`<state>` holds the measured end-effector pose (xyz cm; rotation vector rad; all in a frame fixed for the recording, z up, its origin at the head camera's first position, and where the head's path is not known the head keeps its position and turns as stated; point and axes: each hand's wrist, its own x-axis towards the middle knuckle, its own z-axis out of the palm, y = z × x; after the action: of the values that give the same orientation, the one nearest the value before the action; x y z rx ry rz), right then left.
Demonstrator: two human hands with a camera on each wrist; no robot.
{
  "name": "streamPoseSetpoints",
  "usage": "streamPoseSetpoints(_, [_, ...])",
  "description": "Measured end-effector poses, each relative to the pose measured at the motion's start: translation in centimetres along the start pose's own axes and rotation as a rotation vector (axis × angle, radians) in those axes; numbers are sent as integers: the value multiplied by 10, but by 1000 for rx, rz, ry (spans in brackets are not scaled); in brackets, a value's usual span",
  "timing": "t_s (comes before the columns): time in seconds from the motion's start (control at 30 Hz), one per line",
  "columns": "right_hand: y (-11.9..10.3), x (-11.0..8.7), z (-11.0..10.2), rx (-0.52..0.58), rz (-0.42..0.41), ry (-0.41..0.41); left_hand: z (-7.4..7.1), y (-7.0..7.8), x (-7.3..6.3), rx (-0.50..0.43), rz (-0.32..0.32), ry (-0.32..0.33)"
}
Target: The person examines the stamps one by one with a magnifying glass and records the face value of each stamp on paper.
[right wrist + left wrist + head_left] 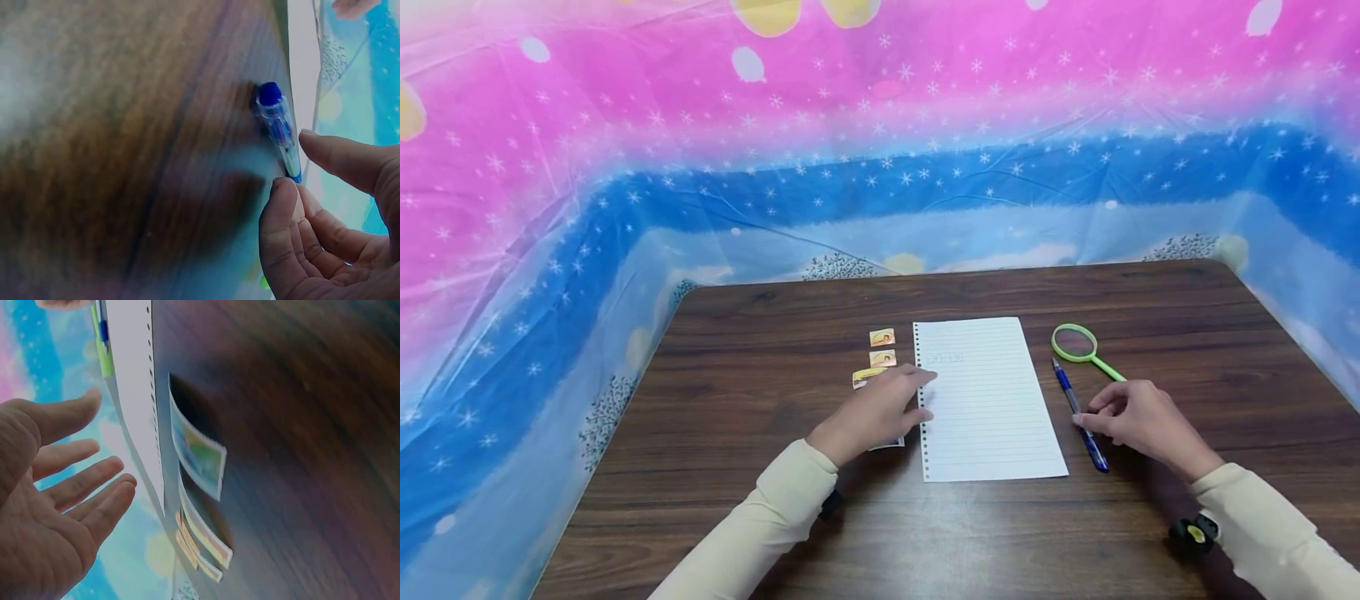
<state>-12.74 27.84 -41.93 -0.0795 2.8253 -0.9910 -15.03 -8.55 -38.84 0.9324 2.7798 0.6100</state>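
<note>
A ruled sheet of paper (985, 417) with a punched left edge lies mid-table, faint writing near its top. My left hand (880, 408) reaches over that edge with fingers extended, holding nothing; in the left wrist view the hand (69, 481) is spread. Beside the paper runs a column of small stamp-like pictures (882, 337), partly hidden by this hand; the nearest picture (197, 453) curls up off the table. My right hand (1138, 421) is at a blue pen (1092, 446) lying on the table. Its thumb and bent fingers stand apart around the pen (278, 119).
Beyond the pen lies a green magnifying glass (1075, 343), its handle pointing toward my right hand. Everything sits on a dark wooden table (760, 400). A pink and blue patterned cloth (865, 167) hangs around the far and side edges.
</note>
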Motion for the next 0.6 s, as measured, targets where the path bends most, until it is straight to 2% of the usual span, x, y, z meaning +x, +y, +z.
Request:
streamPoseSetpoints(0.17, [0, 1, 4, -29, 14, -17, 7, 8, 3, 58, 55, -64])
streamPoseSetpoints(0.4, [-2, -1, 4, -18, -11, -26, 21, 17, 11, 63, 98, -187])
streamPoseSetpoints(0.6, [-4, 0, 6, -1, 2, -22, 31, 18, 17, 90, 132, -218])
